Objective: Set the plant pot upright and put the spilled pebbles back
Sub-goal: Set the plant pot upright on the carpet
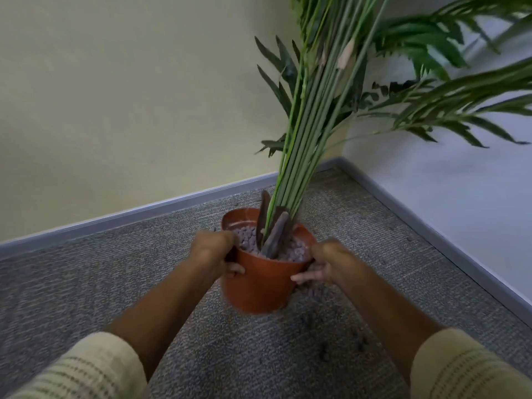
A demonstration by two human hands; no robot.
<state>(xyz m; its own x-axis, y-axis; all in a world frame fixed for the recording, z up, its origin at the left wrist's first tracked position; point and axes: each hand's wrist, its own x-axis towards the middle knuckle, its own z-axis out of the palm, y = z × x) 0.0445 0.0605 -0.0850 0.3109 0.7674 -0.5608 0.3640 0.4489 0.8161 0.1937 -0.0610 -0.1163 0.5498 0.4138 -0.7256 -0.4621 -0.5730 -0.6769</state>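
Left hand [214, 251]: clasps the terracotta plastic pot [260, 286] at its left rim.
Right hand [322, 264]: grips the right rim, thumb on the wall.
Pot: on the carpet [100, 283], nearly upright, stems [302, 139] leaning right; settle the base flat before letting go.
Spilled pebbles [325, 351]: scattered near right.
Room: walls [115, 96] meet close behind; open carpet lies left.
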